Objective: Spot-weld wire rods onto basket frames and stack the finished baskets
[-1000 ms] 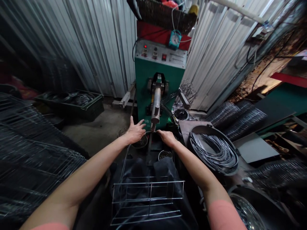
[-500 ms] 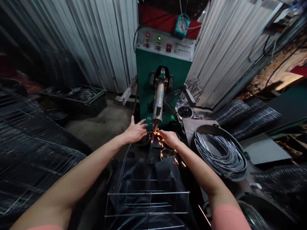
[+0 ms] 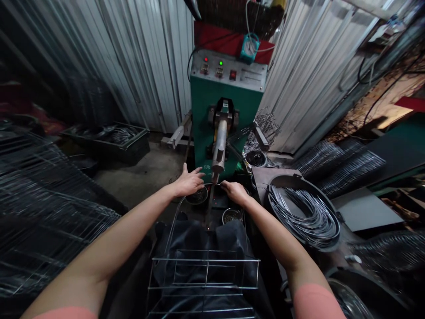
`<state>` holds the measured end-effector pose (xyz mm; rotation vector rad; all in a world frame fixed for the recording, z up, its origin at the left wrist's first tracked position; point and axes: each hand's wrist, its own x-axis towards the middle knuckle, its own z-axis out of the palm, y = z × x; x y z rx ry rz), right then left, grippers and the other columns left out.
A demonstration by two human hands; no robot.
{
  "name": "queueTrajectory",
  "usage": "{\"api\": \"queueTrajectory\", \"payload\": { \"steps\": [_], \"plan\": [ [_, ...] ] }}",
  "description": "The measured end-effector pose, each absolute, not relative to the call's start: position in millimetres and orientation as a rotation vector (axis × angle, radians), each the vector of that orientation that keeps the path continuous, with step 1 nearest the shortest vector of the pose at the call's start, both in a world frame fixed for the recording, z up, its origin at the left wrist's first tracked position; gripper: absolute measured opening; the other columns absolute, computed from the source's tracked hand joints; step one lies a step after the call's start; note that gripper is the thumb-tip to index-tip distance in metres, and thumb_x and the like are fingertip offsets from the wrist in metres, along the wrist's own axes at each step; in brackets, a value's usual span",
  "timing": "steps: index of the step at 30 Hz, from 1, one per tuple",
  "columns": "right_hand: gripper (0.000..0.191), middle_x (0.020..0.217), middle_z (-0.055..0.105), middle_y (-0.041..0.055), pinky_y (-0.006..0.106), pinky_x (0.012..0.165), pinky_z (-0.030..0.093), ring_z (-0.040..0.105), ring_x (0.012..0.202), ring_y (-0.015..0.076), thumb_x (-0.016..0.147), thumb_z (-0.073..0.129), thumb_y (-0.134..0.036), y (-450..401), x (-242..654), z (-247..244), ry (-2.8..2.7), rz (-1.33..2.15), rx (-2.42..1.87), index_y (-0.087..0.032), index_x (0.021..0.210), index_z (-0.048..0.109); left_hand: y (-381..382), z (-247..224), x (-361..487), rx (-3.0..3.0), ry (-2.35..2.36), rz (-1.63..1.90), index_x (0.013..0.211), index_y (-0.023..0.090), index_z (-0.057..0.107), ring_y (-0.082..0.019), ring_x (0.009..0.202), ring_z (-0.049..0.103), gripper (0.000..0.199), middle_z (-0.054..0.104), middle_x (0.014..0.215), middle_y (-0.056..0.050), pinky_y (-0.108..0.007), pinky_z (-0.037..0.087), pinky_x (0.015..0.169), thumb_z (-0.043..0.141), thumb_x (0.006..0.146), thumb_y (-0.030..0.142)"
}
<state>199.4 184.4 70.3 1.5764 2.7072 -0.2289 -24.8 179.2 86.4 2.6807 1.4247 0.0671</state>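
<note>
Both my hands are at the foot of the electrode of a green spot welding machine [image 3: 226, 115]. The metal electrode arm [image 3: 219, 146] points down between them. My left hand [image 3: 189, 182], fingers spread, and my right hand [image 3: 235, 192] both hold the curved top wire of a wire basket frame [image 3: 204, 270]. The frame runs back toward me over my dark apron [image 3: 199, 239]. The wire's contact point under the electrode is too small to make out. Two small metal bowls sit below my hands: one [image 3: 198, 196] under my left hand, one [image 3: 231, 215] nearer me.
A round black tray of coiled wire [image 3: 303, 212] lies to my right, beyond stacked wire frames [image 3: 348, 166]. Piled wire racks [image 3: 43, 208] and a dark crate [image 3: 106, 144] are to my left. Corrugated metal walls [image 3: 142, 66] flank the machine.
The sparks seen half a second ago around the electrode and my right hand have gone. The basket frame now sits a little differently under my hands, and the view has shifted slightly.
</note>
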Motion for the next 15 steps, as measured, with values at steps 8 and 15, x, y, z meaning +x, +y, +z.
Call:
{"api": "queueTrajectory", "payload": {
  "steps": [8, 15],
  "plan": [
    [0.028, 0.097, 0.069, 0.0034, 0.022, 0.064, 0.035, 0.062, 0.086, 0.0172, 0.094, 0.035, -0.035, 187.5, 200.4, 63.5, 2.719, -0.276, 1.610, -0.026, 0.110, 0.057, 181.0, 89.3, -24.3, 2.704, 1.409, -0.005, 0.086, 0.024, 0.067, -0.031, 0.132, 0.029, 0.029, 0.052, 0.132, -0.009, -0.078, 0.006, 0.091, 0.039, 0.089, 0.032],
    [0.027, 0.090, 0.069, 0.0032, 0.022, 0.062, 0.034, 0.062, 0.082, 0.0165, 0.094, 0.037, -0.033, 188.7, 200.0, 61.7, 2.744, -0.322, 1.599, -0.024, 0.106, 0.059, 182.5, 83.9, -26.9, 2.696, 1.389, 0.066, 0.087, 0.026, 0.068, -0.031, 0.131, 0.030, 0.029, 0.054, 0.129, -0.007, -0.076, 0.004, 0.093, 0.040, 0.088, 0.033]
  ]
}}
